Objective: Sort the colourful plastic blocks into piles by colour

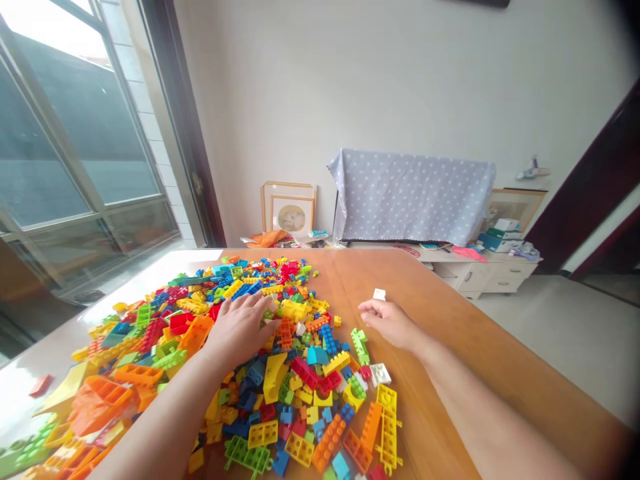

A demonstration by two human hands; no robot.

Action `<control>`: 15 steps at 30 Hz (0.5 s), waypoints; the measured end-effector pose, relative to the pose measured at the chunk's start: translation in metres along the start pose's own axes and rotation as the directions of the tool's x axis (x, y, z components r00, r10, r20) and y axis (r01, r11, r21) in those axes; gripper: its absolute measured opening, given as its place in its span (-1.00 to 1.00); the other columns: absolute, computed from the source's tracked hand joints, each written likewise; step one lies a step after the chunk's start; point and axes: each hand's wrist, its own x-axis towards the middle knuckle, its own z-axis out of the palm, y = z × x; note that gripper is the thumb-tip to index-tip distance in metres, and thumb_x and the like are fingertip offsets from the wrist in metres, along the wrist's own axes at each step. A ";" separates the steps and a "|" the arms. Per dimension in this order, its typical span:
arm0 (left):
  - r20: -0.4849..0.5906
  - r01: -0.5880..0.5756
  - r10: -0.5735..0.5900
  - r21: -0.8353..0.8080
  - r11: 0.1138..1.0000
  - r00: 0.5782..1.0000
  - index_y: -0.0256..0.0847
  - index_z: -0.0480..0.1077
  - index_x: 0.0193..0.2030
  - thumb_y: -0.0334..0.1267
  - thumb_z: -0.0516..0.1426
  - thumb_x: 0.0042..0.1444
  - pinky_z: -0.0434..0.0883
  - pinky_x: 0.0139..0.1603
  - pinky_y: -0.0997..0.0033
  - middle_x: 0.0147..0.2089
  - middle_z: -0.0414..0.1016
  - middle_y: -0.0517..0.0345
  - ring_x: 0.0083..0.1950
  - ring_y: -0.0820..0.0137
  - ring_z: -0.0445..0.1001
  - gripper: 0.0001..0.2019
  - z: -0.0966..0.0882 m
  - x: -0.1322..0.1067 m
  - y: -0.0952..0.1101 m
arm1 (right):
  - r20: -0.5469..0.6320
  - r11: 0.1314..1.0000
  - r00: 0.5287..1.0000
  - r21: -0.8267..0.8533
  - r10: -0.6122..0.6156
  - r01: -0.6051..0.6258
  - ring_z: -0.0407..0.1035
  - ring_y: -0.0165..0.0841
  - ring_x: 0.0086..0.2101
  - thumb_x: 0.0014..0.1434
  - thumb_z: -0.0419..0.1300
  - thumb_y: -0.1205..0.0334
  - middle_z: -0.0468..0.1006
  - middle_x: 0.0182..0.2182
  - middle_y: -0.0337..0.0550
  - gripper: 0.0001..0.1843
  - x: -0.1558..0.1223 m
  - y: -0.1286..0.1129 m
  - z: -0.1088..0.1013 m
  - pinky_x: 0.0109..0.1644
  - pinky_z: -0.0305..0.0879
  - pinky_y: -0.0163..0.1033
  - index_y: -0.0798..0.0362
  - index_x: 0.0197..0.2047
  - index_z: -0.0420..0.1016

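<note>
My left hand (244, 328) lies palm down over a big heap of toy building blocks, its fingers spread and touching the pieces. Around it are an orange block (197, 333), a yellow block (295, 311) and a dark blue block (327, 339). To the right of the heap, my right hand (389, 321) rests low over the wooden table with its fingers curled together. A white block (379, 294) shows just past its knuckles; whether the fingers grip it or only sit beside it, I cannot tell. Whatever lies inside the curled fingers is hidden.
Loose blocks reach the near edge, including a yellow wheeled base (388, 427) and a white square block (380, 375). The wooden table (450, 347) extends to the right. Behind it stand a low cabinet (493, 283), a dotted cloth (413, 193) over something, and framed pictures (293, 217).
</note>
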 end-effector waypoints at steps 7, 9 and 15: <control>0.098 -0.130 0.142 -0.127 0.983 0.985 0.05 0.39 0.24 0.07 0.03 0.29 0.38 0.19 0.13 0.27 0.46 0.04 0.25 0.10 0.44 -0.55 -0.001 -0.008 0.004 | 0.085 0.999 0.996 -0.035 -0.022 0.025 0.54 -0.19 -0.11 0.21 0.19 0.07 0.66 -0.12 -0.09 -0.64 -0.021 -0.014 0.032 0.03 0.44 -0.08 0.02 0.01 0.59; 0.123 -0.190 0.214 -0.178 0.965 0.969 0.04 0.41 0.22 0.04 0.08 0.26 0.38 0.19 0.17 0.19 0.52 0.07 0.19 0.13 0.49 -0.57 -0.007 -0.012 0.004 | 0.072 0.998 0.997 -0.051 -0.034 0.038 0.54 -0.18 -0.10 0.20 0.19 0.07 0.67 -0.11 -0.09 -0.64 -0.022 -0.015 0.037 0.05 0.44 -0.07 0.00 0.02 0.60; 0.180 -0.253 0.299 -0.240 0.937 0.937 0.12 0.51 0.11 -0.18 0.20 0.11 0.20 0.37 0.13 0.11 0.59 0.21 0.23 0.17 0.43 -0.61 -0.021 -0.020 -0.010 | 0.067 0.993 0.996 -0.093 -0.063 0.069 0.54 -0.15 -0.08 0.19 0.20 0.10 0.67 -0.09 -0.08 -0.65 -0.033 -0.022 0.043 0.07 0.43 -0.05 -0.02 0.01 0.62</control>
